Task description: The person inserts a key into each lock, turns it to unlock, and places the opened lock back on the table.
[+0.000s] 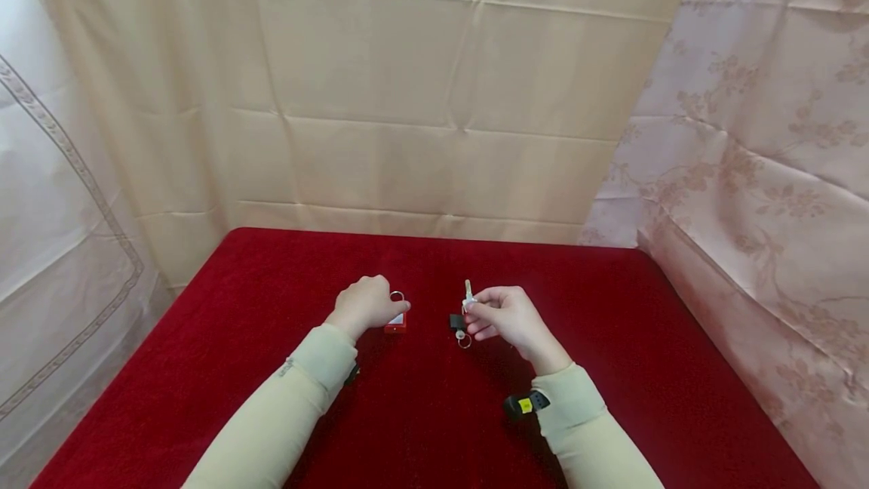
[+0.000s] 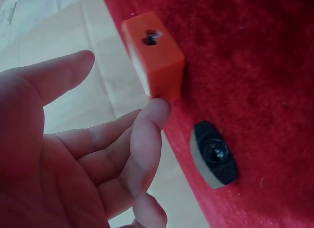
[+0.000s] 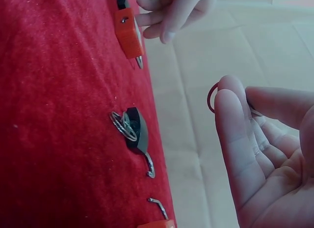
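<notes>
My right hand [image 1: 505,315] pinches a small key [image 1: 468,289] between thumb and fingertips, its blade pointing up. In the right wrist view, a ring [image 3: 210,98] shows past those fingertips. My left hand [image 1: 363,304] is beside an orange-red padlock [image 2: 159,51] with a keyhole facing up. One fingertip [image 2: 159,110] is right at that padlock's lower corner, while the thumb stands apart. Between the hands lies a black padlock [image 3: 140,134], its shackle sprung out and a key ring [image 3: 122,127] hanging at its keyhole end.
A second orange padlock [image 3: 157,224] shows at the right wrist view's bottom edge, shackle out. Another dark padlock [image 3: 121,0] is near the left hand. All rest on a red cloth-covered table [image 1: 421,398], with a beige curtain [image 1: 380,96] behind.
</notes>
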Tool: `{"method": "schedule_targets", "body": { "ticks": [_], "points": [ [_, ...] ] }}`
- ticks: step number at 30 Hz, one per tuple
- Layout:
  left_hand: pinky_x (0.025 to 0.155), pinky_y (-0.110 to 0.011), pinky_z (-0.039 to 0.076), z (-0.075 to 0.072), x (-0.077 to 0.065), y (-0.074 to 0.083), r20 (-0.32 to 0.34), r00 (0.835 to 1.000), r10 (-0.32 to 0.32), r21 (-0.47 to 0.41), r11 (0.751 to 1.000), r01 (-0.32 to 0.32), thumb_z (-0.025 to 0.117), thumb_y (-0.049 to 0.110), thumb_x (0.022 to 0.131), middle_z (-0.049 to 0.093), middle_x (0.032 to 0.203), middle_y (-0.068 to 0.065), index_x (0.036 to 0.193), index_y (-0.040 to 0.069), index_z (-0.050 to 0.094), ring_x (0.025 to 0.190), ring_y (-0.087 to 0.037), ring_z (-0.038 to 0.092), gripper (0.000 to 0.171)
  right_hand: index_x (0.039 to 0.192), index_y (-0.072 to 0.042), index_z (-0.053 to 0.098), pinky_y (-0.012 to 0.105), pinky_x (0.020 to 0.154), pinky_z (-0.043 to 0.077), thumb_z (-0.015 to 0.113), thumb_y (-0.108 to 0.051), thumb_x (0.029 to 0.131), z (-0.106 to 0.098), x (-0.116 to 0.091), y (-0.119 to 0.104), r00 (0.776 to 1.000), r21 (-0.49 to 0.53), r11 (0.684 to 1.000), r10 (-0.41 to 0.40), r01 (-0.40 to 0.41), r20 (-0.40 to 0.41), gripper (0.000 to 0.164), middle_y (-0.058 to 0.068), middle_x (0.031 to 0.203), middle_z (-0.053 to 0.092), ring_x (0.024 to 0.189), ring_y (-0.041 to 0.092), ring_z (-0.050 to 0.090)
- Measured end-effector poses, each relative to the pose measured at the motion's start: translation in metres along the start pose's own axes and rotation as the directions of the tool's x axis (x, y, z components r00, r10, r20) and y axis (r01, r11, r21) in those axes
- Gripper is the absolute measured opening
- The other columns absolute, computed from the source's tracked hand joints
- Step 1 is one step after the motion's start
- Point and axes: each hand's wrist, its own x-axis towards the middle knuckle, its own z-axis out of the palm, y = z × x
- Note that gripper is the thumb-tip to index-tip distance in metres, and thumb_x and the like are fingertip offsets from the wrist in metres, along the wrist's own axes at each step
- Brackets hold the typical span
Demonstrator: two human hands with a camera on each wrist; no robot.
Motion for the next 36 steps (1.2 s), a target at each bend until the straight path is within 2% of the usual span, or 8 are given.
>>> {"method": "schedule_targets", "body": {
  "ticks": [4,14,29,36],
  "points": [
    [0.052,-0.035,0.046,0.0067,0.0053,-0.0017,0.000,1.000,0.007,0.034,0.999,-0.007,0.071,0.038,0.092,0.060,0.069,-0.004,0.075,0.015,0.063,0.062,-0.018,0.057,0.030,0.107,0.012,0.068,0.040,0.065,0.061,0.069,-0.004,0.095,0.0014,0.0008,0.0026,1.000,-0.010,1.000,0.018,-0.018,0.005,0.019,0.029,0.092,0.071,0.072,0.030,0.072],
    [0.051,-0.035,0.043,0.0119,0.0086,0.0009,0.003,1.000,0.007,0.070,0.998,-0.007,0.070,0.029,0.088,0.060,0.062,-0.002,0.068,0.014,0.061,0.057,-0.017,0.055,0.027,0.110,0.015,0.065,0.039,0.064,0.061,0.068,-0.005,0.096,0.0025,0.0010,0.0054,1.000,-0.025,0.999,0.025,-0.024,0.012,0.024,0.023,0.088,0.072,0.069,0.026,0.072],
    [0.054,-0.036,0.045,0.0081,0.0074,0.0001,0.046,0.999,-0.019,0.064,0.998,0.016,0.072,0.037,0.089,0.062,0.070,-0.002,0.073,0.015,0.064,0.063,-0.018,0.056,0.028,0.108,0.011,0.067,0.040,0.064,0.061,0.069,-0.005,0.096,0.0036,0.0011,0.0064,0.999,-0.026,0.999,0.032,-0.031,0.012,0.021,0.022,0.087,0.072,0.069,0.024,0.071],
    [0.056,-0.037,0.045,0.0087,0.0083,0.0016,0.044,0.999,-0.027,0.072,0.997,0.024,0.072,0.037,0.089,0.062,0.069,-0.002,0.072,0.015,0.065,0.064,-0.019,0.058,0.029,0.109,0.013,0.066,0.039,0.064,0.061,0.069,-0.004,0.096,0.0032,0.0013,0.0066,0.999,-0.029,0.999,0.032,-0.032,0.010,0.022,0.023,0.088,0.072,0.068,0.024,0.071]
  ]
}}
